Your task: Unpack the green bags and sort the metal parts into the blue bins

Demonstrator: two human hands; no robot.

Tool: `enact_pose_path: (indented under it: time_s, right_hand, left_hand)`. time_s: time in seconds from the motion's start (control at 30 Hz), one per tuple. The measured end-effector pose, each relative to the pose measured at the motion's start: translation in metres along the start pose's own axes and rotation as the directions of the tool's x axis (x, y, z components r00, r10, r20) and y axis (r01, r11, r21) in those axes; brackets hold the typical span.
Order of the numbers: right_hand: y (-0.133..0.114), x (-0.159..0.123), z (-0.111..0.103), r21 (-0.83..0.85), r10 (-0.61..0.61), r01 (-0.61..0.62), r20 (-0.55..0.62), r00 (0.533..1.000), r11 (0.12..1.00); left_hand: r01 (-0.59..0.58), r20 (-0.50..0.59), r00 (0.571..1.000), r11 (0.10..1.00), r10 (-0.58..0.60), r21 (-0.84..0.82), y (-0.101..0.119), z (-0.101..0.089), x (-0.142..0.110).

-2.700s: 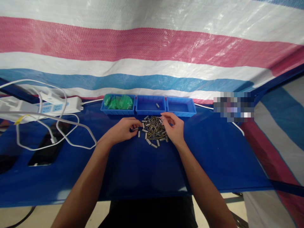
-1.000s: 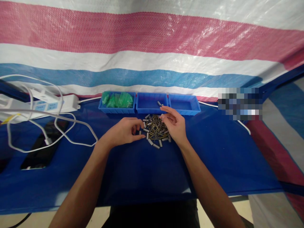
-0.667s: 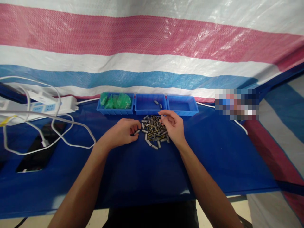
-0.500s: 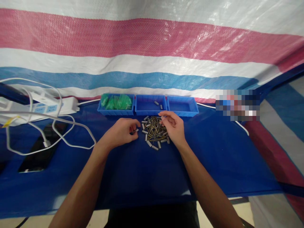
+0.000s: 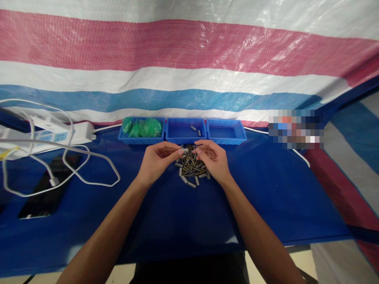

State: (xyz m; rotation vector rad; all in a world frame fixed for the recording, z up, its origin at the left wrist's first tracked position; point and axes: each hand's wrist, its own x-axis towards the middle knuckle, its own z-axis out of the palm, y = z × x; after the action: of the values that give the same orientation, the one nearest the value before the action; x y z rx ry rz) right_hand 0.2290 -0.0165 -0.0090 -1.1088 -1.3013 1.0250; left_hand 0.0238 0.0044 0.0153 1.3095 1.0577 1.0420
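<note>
At 11 o'clock on the pile of metal pieces (image 5: 191,169), my left hand (image 5: 156,159) has just come in, its grip closed on a grey cylinder (image 5: 185,150). My right hand (image 5: 215,161) pinches narrowly at 1 o'clock; whether it holds anything, I can't tell. Both hands partly hide the pile; what the green bag (image 5: 152,128) contains is unclear.

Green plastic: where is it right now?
In the head view, the green plastic lies in the leftmost blue bin, beyond the left hand and just left of the middle bin.
</note>
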Motion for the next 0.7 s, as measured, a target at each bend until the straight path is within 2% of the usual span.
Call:
enact_pose_path:
  time_s: [0.13, 0.27, 0.5, 0.7]
  right_hand:
    - [-0.003, -0.003, 0.001, -0.018, -0.032, 0.033, 0.063, 0.997, 0.999]
    - [-0.006, -0.005, 0.002, 0.02, -0.023, 0.02, 0.133, 0.991, 1.0]
    - [-0.005, -0.003, 0.006, 0.095, 0.04, -0.05, 0.11, 0.993, 0.994]
    - [-0.006, -0.003, 0.007, 0.144, 0.114, -0.134, 0.137, 0.984, 0.98]
  left_hand:
    - [0.022, -0.018, 1.0, 0.998, -0.023, -0.061, -0.001, 0.008, 0.0]
    - [0.046, -0.037, 0.998, 0.997, -0.048, -0.055, -0.003, 0.013, -0.001]
    - [0.05, -0.006, 0.999, 0.999, -0.05, 0.009, -0.006, 0.014, -0.002]
    - [0.018, -0.001, 1.0, 0.997, -0.018, 0.078, -0.006, 0.013, -0.002]
